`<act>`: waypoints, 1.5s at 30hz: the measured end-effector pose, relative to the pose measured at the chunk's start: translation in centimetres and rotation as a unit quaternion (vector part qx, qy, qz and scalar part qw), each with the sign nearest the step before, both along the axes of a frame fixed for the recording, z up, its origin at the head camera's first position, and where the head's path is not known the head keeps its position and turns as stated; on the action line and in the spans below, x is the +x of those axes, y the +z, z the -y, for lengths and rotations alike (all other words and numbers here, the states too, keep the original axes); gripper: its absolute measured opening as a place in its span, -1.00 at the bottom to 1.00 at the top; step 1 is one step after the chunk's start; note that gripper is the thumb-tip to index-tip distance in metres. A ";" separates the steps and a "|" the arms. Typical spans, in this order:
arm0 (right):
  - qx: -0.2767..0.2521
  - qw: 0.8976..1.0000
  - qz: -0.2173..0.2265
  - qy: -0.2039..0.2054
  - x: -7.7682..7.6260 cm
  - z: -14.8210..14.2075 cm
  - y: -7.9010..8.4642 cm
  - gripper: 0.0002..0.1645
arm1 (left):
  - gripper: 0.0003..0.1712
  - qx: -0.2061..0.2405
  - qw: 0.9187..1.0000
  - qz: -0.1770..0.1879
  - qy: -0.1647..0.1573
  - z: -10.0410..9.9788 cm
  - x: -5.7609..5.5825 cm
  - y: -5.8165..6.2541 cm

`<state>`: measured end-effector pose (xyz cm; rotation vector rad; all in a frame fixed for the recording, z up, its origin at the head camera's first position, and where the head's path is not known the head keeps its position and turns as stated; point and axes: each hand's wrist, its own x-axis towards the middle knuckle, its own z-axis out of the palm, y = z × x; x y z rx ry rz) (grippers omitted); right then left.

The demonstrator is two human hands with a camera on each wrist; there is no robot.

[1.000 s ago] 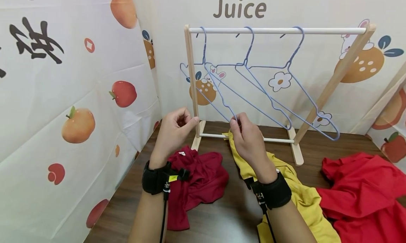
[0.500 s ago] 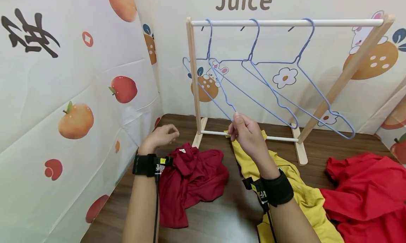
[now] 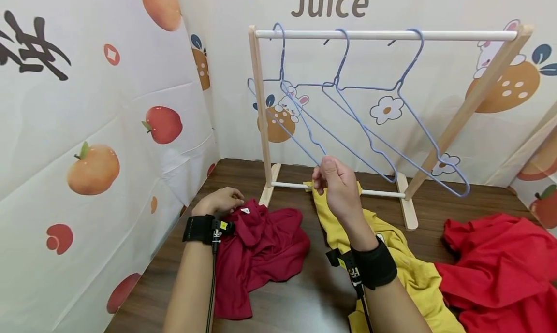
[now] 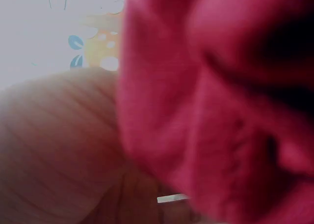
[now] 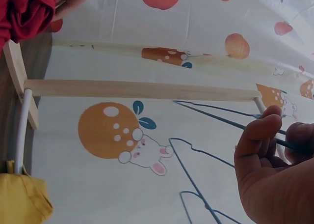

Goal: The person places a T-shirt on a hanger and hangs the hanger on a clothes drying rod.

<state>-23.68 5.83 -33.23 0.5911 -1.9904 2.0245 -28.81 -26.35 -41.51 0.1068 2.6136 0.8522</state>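
My right hand (image 3: 337, 183) pinches the lower right corner of the leftmost blue wire hanger (image 3: 310, 135), whose hook hangs over the rack's top bar. In the right wrist view, thumb and forefinger of the right hand (image 5: 274, 170) meet on the hanger wire (image 5: 221, 118). My left hand (image 3: 222, 200) is at the far left edge of a crumpled dark red garment (image 3: 278, 246), beside its white label (image 3: 245, 210). In the left wrist view the garment (image 4: 162, 86) fills much of the picture and hides the fingertips; I cannot tell whether they grip the cloth.
Two more blue hangers (image 3: 370, 135) hang from the white bar (image 3: 374, 35) of the wooden rack (image 3: 474, 91). A yellow garment (image 3: 391, 241) lies under the right forearm. A bright red garment (image 3: 505, 265) lies at the right on the wooden table (image 3: 304, 294). Fruit-printed cloth walls (image 3: 117, 154) enclose the space.
My left hand has left its place near the rack post and moved down and left to the dark red garment. The right hand has stayed on the hanger's corner.
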 end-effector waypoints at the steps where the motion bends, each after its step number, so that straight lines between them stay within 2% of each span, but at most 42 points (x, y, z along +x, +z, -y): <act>1: -0.002 1.000 -0.004 -0.002 0.1 -0.1 0.0 -0.40 | -0.57 -0.007 1.000 -0.002 -0.009 -0.1 -0.1 -0.1; 6: -0.009 0.999 -0.032 -0.021 0.7 -1.0 0.9 -0.38 | -0.54 -0.019 0.999 0.007 -0.034 -0.8 -0.3 -0.5; 13: -0.023 0.998 -0.050 -0.043 1.9 -3.3 2.7 -0.34 | -0.43 -0.008 0.999 0.034 -0.022 -0.8 -0.5 -1.0; 20: -0.050 0.995 -0.070 -0.059 2.8 -5.4 4.1 -0.36 | -0.82 -0.008 1.000 0.004 -0.017 -0.6 -0.6 -0.7; 25: -0.080 0.992 -0.071 -0.067 3.4 -6.3 4.7 -0.38 | -0.81 0.006 1.000 -0.014 -0.019 -0.6 -0.4 -0.3; 30: -0.107 0.989 -0.071 -0.075 3.7 -7.0 5.0 -0.37 | -0.78 0.065 0.997 -0.010 -0.045 -0.8 -0.3 -0.2; 34: -0.131 0.985 -0.078 -0.083 3.8 -7.8 5.2 -0.34 | -0.92 0.082 0.995 -0.004 -0.048 -1.0 -0.4 0.1; 35: -0.142 0.983 -0.083 -0.083 3.8 -8.0 5.3 -0.34 | -0.88 0.082 0.996 0.003 -0.043 -1.1 -0.4 0.2; 38: -0.172 0.977 -0.096 -0.086 3.8 -8.6 5.5 -0.33 | -0.53 0.070 0.996 0.026 -0.043 -1.4 -0.5 0.5; 40: -0.194 0.972 -0.102 -0.086 3.8 -8.9 5.6 -0.33 | -0.46 0.062 0.996 0.041 -0.052 -1.5 -0.5 0.7; 42: -0.206 0.970 -0.101 -0.083 3.7 -9.2 5.6 -0.34 | -0.57 0.052 0.996 0.038 -0.064 -1.5 -0.5 0.7; 45: -0.219 0.967 -0.111 -0.069 3.6 -9.5 5.5 -0.35 | -0.81 0.041 0.998 0.004 -0.056 -1.4 -0.2 1.0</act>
